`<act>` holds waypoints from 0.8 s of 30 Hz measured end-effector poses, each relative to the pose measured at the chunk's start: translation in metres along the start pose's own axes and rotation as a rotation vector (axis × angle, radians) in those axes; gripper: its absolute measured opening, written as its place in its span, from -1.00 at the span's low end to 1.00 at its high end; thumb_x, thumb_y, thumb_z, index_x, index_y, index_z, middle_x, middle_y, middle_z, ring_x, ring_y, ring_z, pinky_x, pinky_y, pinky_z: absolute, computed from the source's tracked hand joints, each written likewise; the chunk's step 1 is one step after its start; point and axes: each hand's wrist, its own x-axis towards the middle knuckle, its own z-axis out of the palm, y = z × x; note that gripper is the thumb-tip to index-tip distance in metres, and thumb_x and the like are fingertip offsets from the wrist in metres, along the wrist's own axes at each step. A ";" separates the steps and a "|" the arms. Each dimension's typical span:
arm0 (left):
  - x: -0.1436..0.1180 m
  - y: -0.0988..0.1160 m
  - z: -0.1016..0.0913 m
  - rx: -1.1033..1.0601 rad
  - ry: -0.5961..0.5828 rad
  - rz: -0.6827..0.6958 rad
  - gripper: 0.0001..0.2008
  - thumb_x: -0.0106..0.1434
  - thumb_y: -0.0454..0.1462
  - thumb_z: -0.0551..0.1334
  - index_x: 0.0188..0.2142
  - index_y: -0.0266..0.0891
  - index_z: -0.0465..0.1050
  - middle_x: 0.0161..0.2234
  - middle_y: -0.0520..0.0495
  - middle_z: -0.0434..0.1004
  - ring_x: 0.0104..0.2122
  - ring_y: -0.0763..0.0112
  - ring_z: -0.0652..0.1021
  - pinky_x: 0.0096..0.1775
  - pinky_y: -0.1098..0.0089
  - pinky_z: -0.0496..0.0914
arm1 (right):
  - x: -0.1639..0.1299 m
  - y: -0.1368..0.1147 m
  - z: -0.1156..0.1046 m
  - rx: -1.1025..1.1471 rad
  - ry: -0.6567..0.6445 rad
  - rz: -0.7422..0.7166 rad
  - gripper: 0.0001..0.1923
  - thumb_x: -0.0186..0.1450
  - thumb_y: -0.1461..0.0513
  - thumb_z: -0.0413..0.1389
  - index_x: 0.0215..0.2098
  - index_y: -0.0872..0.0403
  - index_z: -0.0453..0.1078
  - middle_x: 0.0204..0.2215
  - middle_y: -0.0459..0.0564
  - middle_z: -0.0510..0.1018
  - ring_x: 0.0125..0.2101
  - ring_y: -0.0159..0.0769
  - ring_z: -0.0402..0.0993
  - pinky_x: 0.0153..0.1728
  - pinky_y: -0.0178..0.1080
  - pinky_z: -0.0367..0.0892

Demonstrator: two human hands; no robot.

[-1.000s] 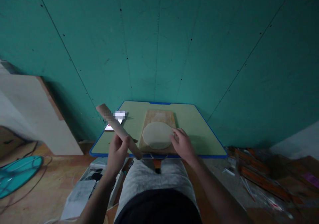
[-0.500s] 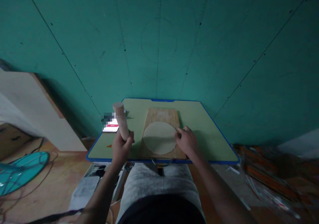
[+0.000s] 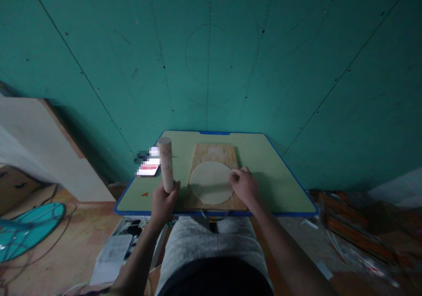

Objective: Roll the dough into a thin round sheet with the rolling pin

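Observation:
A flat round of rolled dough (image 3: 210, 182) lies on a wooden board (image 3: 214, 150), over its nearer part. My left hand (image 3: 164, 200) is closed round the lower end of a wooden rolling pin (image 3: 166, 164), which stands up from the fist to the left of the board. At the dough's right edge, my right hand (image 3: 244, 184) has its fingers bent in a pinch on the rim; the fingertips are partly hidden.
The board rests on a small pale-green table (image 3: 280, 186) with a blue edge, against a green wall (image 3: 211, 67). A phone with a lit screen (image 3: 150, 164) lies at the table's left. A small orange triangle (image 3: 144, 194) is near the left edge.
My left hand has shifted slightly right and the rolling pin is now more upright. My right hand stays at the dough's right edge, with the dough in the same place.

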 end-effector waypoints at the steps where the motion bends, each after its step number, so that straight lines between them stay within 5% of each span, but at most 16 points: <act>1: 0.000 0.000 0.000 -0.001 -0.002 0.001 -0.65 0.08 0.03 0.19 -0.60 -0.15 0.26 -0.69 0.08 0.24 -0.63 0.43 0.27 -0.56 0.43 0.16 | 0.001 0.001 0.000 0.031 -0.006 0.013 -0.81 0.34 0.24 0.10 -0.30 0.04 0.57 -0.35 -0.01 0.48 -0.36 -0.29 0.45 -0.29 -0.30 0.30; 16: -0.002 -0.002 0.003 0.003 0.012 -0.001 -0.67 0.08 0.01 0.17 -0.58 -0.17 0.26 -0.67 0.08 0.25 -0.63 0.46 0.27 -0.56 0.43 0.18 | 0.020 0.000 0.014 0.351 0.051 0.118 -0.83 0.24 0.21 0.09 -0.27 -0.02 0.53 -0.32 -0.06 0.67 -0.33 -0.23 0.59 -0.33 -0.27 0.37; 24: -0.004 -0.005 0.002 0.004 0.000 0.000 -0.67 0.09 0.00 0.18 -0.58 -0.17 0.27 -0.67 0.08 0.25 -0.63 0.45 0.29 -0.55 0.43 0.18 | 0.041 0.020 0.015 0.359 0.089 0.034 -0.74 0.21 0.22 0.01 -0.25 0.03 0.52 -0.31 0.03 0.67 -0.29 -0.17 0.60 -0.22 -0.17 0.47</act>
